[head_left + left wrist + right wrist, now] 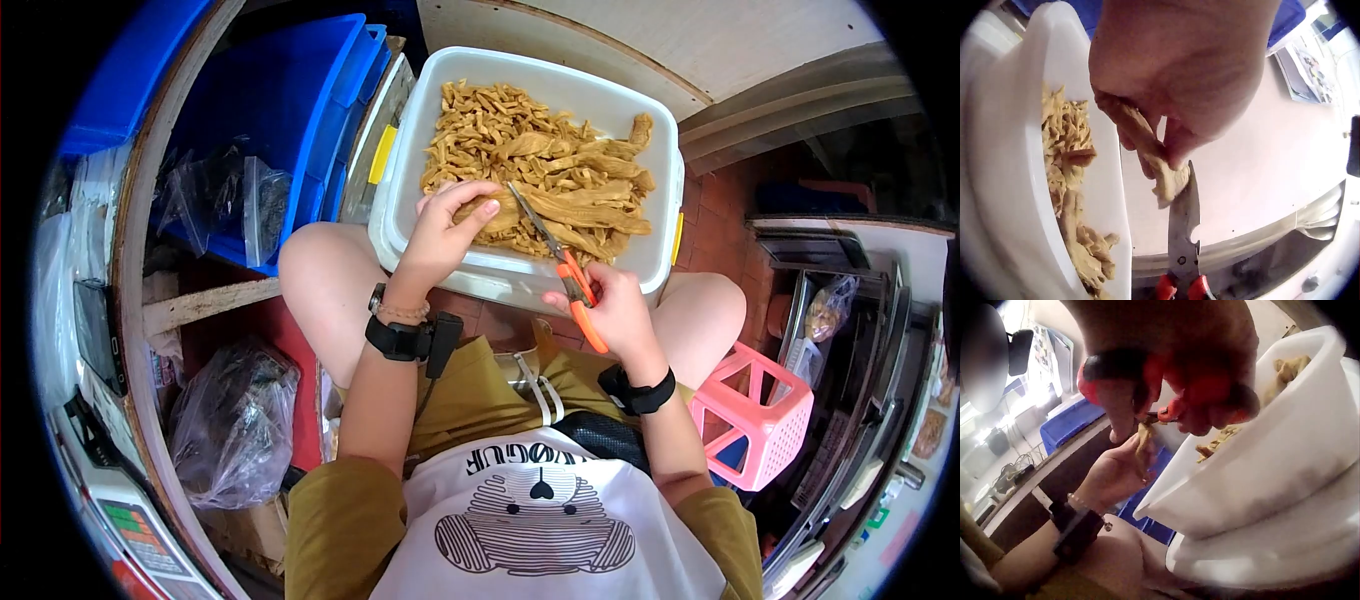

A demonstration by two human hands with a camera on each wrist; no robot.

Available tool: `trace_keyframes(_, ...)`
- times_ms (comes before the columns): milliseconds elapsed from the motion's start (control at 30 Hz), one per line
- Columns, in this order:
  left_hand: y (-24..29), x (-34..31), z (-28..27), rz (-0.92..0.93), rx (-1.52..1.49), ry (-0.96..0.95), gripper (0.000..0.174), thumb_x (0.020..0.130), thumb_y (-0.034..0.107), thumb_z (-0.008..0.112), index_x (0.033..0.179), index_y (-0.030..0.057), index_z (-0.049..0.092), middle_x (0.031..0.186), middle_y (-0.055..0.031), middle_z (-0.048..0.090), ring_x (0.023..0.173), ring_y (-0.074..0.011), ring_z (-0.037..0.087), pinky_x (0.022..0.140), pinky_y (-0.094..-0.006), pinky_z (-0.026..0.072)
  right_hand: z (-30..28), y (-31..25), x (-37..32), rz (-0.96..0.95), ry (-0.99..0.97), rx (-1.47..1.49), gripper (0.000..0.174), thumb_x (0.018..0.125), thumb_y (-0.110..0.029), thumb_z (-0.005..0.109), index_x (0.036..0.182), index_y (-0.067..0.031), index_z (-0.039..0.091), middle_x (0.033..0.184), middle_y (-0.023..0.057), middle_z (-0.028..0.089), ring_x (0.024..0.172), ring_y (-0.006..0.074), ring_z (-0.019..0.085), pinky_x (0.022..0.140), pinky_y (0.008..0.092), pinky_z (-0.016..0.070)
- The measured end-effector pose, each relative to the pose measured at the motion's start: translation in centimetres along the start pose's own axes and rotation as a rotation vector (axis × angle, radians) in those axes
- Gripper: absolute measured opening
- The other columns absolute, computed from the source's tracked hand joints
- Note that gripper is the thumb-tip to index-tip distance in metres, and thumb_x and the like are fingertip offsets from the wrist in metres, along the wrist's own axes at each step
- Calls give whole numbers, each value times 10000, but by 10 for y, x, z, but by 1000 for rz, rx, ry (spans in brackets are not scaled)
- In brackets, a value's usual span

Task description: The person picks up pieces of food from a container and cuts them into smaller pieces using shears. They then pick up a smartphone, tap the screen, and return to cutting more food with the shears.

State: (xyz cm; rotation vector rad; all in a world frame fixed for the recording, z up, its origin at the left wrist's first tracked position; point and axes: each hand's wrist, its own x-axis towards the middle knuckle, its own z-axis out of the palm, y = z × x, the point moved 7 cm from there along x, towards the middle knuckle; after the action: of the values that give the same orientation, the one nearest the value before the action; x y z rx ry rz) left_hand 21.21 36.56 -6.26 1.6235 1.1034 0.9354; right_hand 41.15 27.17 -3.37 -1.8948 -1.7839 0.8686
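My left hand [436, 240] pinches a wrinkled, yellow-brown food strip [1170, 180] between thumb and fingers, its cut-looking end sticking out past the fingertips. My right hand [622, 312] grips scissors [576, 283] with orange and black handles, fingers curled through the loops. In the left wrist view the scissor blades [1184, 228] point up, with the tip right at the strip's end. Beneath both hands, a white plastic tub [400, 212] holds short cut pieces [470, 125] toward its far left and longer whole strips [600, 205] at the right.
The tub stands between the person's knees, with yellow clips [382, 154] at its sides. Blue crates [335, 110] are stacked at the left beside a wooden frame. A clear plastic bag [240, 420] lies lower left. At the right stands a pink stool [775, 435] by dark shelving.
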Motion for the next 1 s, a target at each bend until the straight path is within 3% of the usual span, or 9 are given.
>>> trace_keyframes(67, -7, -1, 4, -80, -165, -51, 229, 879, 206, 614, 1052, 58, 639, 981, -73, 625, 934, -176, 557, 887, -311, 379, 2, 0, 0, 27, -39, 38, 458, 678, -363, 811, 659, 3, 537, 493, 69, 399, 486, 142, 363, 476, 299, 370)
trace_keyframes(133, -7, -3, 12, -128, -305, -156, 238, 895, 181, 603, 1064, 15, 623, 989, -60, 613, 927, -145, 551, 832, -267, 425, 4, 0, 0, 58, -89, 60, 447, 684, -354, 808, 677, 2, 536, 506, 47, 378, 509, 119, 352, 478, 292, 352)
trace_keyframes(367, -6, -6, 17, -206, -351, -198, 252, 909, 180, 588, 1073, -10, 606, 1006, -30, 604, 962, -112, 533, 866, -262, 409, 4, 3, 0, 86, -133, 44, 450, 692, -359, 803, 674, -4, 528, 506, 44, 384, 516, 116, 341, 481, 292, 351)
trace_keyframes(667, -14, -4, 8, -307, -526, -16, 279, 925, 172, 565, 1139, -7, 559, 1018, -7, 596, 952, -77, 521, 863, -226, 404, -1, 3, 0, 73, -60, -9, 507, 664, -426, 805, 693, -9, 519, 519, 67, 415, 520, 142, 358, 495, 308, 373)
trace_keyframes(733, -15, -6, 6, -347, -784, 109, 327, 918, 169, 574, 1186, -13, 528, 1027, -1, 585, 964, -73, 518, 880, -224, 398, -4, -5, -1, -5, -29, -52, 517, 649, -434, 805, 731, -7, 524, 540, 92, 443, 510, 188, 396, 508, 323, 388)
trace_keyframes(833, -8, -5, 5, -293, -838, 72, 379, 917, 180, 578, 1227, -24, 499, 1059, -10, 576, 980, -72, 515, 905, -225, 390, -5, -9, -1, -31, -1, -100, 525, 638, -438, 802, 746, -8, 521, 562, 118, 471, 513, 244, 435, 518, 338, 400)
trace_keyframes(1000, -16, -7, 15, -321, -828, 93, 362, 924, 183, 571, 1220, -17, 510, 1055, 0, 577, 977, -66, 514, 888, -213, 390, -2, -10, -1, -42, -7, -112, 536, 634, -454, 799, 738, -11, 517, 565, 127, 482, 515, 271, 462, 518, 346, 405)
